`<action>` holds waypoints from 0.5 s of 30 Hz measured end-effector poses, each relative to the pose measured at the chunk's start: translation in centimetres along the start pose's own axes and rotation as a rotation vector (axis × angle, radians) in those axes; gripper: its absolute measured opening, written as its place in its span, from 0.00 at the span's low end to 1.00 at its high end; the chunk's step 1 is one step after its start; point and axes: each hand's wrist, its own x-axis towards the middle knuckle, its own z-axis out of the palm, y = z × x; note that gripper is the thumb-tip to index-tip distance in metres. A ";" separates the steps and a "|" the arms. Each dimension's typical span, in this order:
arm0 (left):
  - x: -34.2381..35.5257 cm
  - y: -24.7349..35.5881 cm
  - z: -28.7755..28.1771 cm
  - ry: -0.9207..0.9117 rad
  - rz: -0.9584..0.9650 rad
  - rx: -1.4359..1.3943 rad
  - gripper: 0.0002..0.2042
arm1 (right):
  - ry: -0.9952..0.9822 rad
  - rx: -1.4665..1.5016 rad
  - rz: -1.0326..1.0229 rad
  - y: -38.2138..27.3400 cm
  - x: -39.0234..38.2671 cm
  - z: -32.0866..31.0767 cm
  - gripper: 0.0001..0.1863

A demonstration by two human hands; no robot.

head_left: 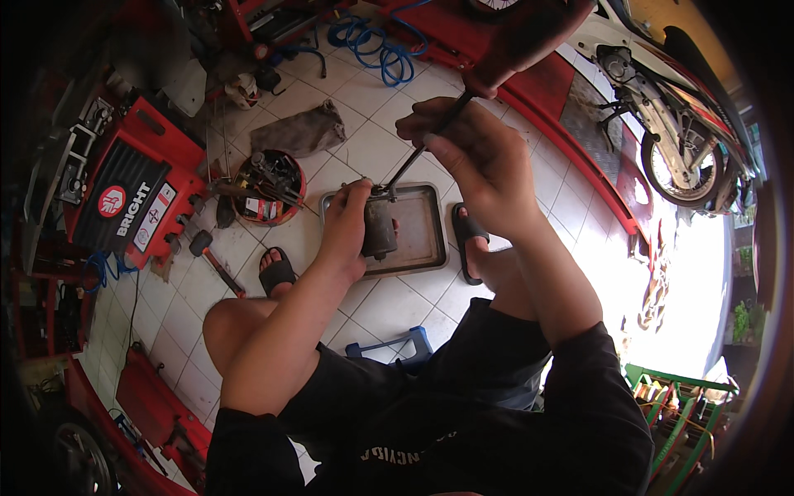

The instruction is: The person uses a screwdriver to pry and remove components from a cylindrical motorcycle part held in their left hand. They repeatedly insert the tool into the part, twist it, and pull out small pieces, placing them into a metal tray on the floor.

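Note:
My left hand (343, 223) is closed around a dark grey metal cylinder (380, 230), held upright above a shallow metal tray (426, 258). The cylinder looks like a small motor, with a bracket-like end at its top. My right hand (492, 161) has its thumb and fingers closed on the dark shaft of a screwdriver (451, 114). The thick reddish handle (517, 45) rises toward the top edge. Slanting down to the left, the shaft meets the cylinder's upper end. I cannot tell exactly what its tip touches.
Left of the tray stands a red tub (289, 217) full of parts, with a grey rag (298, 128) behind it. A hammer (217, 263) lies near my left foot. A red machine (132, 182) stands at left, a motorcycle (674, 107) at right. A blue hose (385, 54) coils behind.

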 end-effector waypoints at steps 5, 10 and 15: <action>0.1 0.0 -0.2 -0.014 0.006 0.017 0.15 | -0.049 0.086 0.123 -0.2 -0.1 -0.3 0.10; -0.1 -0.2 0.1 -0.005 0.064 0.040 0.15 | 0.039 0.026 0.120 -1.2 -0.4 0.4 0.09; -0.4 -0.2 0.4 -0.011 0.189 0.097 0.13 | 0.104 -0.011 0.016 -1.3 -0.9 1.0 0.09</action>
